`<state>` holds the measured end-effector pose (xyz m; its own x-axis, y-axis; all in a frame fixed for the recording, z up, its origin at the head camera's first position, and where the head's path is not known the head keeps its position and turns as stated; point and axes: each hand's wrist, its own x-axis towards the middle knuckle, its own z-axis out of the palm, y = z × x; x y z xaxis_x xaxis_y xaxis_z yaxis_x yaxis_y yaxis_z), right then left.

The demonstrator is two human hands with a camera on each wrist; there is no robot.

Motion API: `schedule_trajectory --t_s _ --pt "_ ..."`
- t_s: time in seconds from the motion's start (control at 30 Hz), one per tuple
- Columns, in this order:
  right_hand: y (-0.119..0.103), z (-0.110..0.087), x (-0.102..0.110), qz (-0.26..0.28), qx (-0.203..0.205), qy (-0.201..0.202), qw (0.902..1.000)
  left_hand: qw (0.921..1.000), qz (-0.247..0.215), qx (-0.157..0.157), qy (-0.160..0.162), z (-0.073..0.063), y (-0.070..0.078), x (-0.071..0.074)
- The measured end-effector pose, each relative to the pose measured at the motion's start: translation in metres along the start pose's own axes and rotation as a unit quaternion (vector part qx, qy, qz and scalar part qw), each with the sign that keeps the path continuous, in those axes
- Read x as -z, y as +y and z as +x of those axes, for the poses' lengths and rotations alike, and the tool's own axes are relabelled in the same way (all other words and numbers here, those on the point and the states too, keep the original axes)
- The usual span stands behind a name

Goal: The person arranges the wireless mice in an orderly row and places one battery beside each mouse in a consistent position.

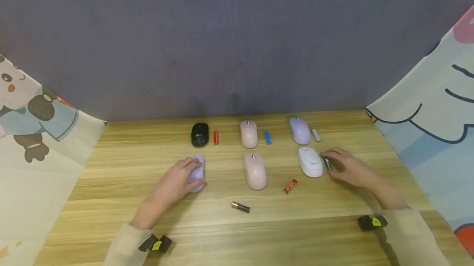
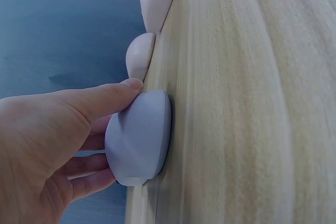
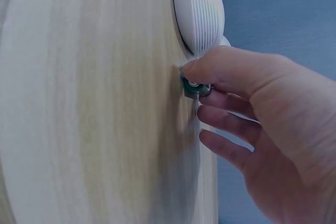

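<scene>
On the left of the table, my left hand (image 1: 181, 177) grips a light purple computer mouse (image 1: 197, 175), thumb on one side and fingers on the other. The left wrist view shows this purple mouse (image 2: 140, 137) sitting on the wood. Over on the right, my right hand (image 1: 348, 167) pinches a green battery (image 1: 327, 163) just beside a white mouse (image 1: 310, 162). In the right wrist view, thumb and index finger hold the green battery (image 3: 194, 87) by its sides, close to the tabletop, while the other fingers stay off it.
Behind stand a black mouse (image 1: 200, 134), a pink mouse (image 1: 249, 134) and another purple mouse (image 1: 299, 130), beside red (image 1: 216, 137), blue (image 1: 268, 137) and pale (image 1: 316, 135) batteries. Between my hands lie a pink mouse (image 1: 255, 171), a red battery (image 1: 290, 186) and a black-and-copper battery (image 1: 240, 207).
</scene>
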<state>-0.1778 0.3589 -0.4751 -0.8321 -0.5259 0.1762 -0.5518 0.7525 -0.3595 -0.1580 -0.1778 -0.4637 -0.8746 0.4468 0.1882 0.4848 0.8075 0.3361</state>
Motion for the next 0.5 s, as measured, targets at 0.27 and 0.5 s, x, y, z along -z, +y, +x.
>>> schedule_trajectory --t_s 0.27,0.5 --pt "-0.0012 0.0003 0.0022 0.01 -0.021 -0.017 0.9996 1.0 -0.005 0.002 -0.004 0.0003 0.0023 0.003" --pt "0.0003 -0.0009 0.0005 0.003 -0.025 -0.016 0.9996 0.9999 -0.005 0.005 -0.008 0.0012 0.0028 0.002"
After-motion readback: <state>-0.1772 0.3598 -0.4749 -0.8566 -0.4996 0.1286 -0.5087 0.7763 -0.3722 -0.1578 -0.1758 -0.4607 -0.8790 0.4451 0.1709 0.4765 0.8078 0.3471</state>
